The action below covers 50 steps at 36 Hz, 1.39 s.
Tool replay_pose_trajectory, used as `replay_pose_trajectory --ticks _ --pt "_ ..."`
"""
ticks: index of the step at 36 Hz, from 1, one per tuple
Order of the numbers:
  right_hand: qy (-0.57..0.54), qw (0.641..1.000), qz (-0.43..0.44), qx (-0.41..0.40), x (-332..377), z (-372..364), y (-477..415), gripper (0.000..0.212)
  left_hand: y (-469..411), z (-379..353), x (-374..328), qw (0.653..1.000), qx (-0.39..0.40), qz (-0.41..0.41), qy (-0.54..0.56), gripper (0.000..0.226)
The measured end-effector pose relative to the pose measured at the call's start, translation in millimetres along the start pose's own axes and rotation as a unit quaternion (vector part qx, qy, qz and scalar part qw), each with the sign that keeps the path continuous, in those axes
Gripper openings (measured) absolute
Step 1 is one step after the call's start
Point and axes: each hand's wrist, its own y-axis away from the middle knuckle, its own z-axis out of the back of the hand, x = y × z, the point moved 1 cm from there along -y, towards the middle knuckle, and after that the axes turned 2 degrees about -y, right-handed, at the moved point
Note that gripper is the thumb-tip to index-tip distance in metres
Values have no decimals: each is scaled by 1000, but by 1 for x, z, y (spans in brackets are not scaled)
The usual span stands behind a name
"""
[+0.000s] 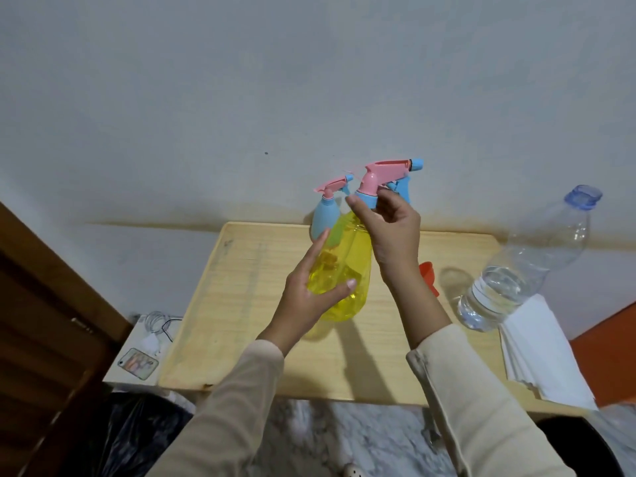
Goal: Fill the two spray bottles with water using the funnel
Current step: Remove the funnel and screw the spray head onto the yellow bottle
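Note:
A clear yellow spray bottle [347, 270] with a pink and blue trigger head stands in the middle of the wooden table [241, 304]. My left hand [309, 290] wraps its lower body. My right hand [389, 222] pinches the blue collar under the trigger head. Behind it, near the wall, stands a smaller blue spray bottle [323, 218] with a pink top. An orange funnel [428, 273] lies on the table, partly hidden by my right forearm. A large clear water bottle [516, 273], uncapped and partly full, stands at the right.
A stack of white paper napkins [543, 359] lies at the table's right front corner. Left of the table, a low white surface holds a phone [138, 363] and a white charger with cable [155, 332]. A wooden door [41, 321] is at the far left.

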Motion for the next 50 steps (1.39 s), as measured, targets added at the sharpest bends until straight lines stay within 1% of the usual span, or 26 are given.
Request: replay_pose_trajectory --ticks 2,4,7,8,10,11,13,15,17,21,22,24,25,27,29,30,33,35,36,40,43,46,47,50 --pt "-9 1000 5 -18 0 -3 5 21 2 1 -1 1000 10 -10 -19 77" --pt "-14 1000 19 -18 2 -4 9 20 4 3 -3 999 18 -17 -29 77" --pt "-8 999 25 19 6 -7 15 6 5 6 -6 999 11 -25 -28 76" --pt "-17 999 18 33 7 -8 16 6 6 7 -7 999 8 -27 -23 75" --pt "-57 997 -10 45 9 -9 17 21 6 9 -9 999 5 -32 -11 75" --pt "-92 994 -31 47 11 -9 17 24 5 10 -10 999 3 -34 -5 76" --pt "-145 986 -60 54 12 -9 17 26 5 12 -11 999 2 -37 2 76" --pt "-157 984 -64 63 14 -11 18 23 5 13 -11 999 -2 -41 6 77" --pt "-176 980 -72 55 13 -12 18 19 6 14 -11 999 -7 -44 8 77" --pt "-214 970 -107 43 12 -14 19 29 7 15 -12 999 -16 -49 9 77" --pt "-210 970 -111 46 12 -14 19 26 8 15 -11 999 -18 -50 8 77" --pt "-177 977 -105 63 10 -15 19 10 8 15 -11 998 -20 -52 5 76" --pt "-168 978 -106 70 11 -15 19 6 8 16 -10 998 -21 -52 7 76" --pt "-183 972 -120 87 12 -15 20 17 8 18 -11 998 -24 -51 14 76" --pt "-210 964 -129 96 11 -15 19 24 7 20 -12 998 -26 -56 18 76" --pt "-213 964 -129 91 11 -16 19 27 6 21 -13 998 -26 -57 20 75" --pt "-194 970 -132 66 11 -19 18 48 5 22 -13 998 -28 -60 25 74" --pt "-198 966 -142 90 13 -20 18 57 4 23 -11 997 -28 -58 31 74" --pt "-197 964 -144 103 13 -21 18 57 4 23 -11 997 -28 -58 33 74" --pt "-171 971 -126 109 16 -24 18 43 2 24 -11 998 -28 -59 18 74" --pt "-141 979 -114 88 14 -27 18 43 1 26 -9 997 -35 -64 -11 75" --pt "-155 974 -129 103 15 -28 18 48 0 30 -8 997 -40 -67 -14 75" --pt "-147 975 -128 106 16 -28 18 46 0 30 -8 997 -41 -69 -19 76" --pt "-124 982 -98 98 18 -30 16 24 -1 29 -9 996 -44 -74 -25 76"
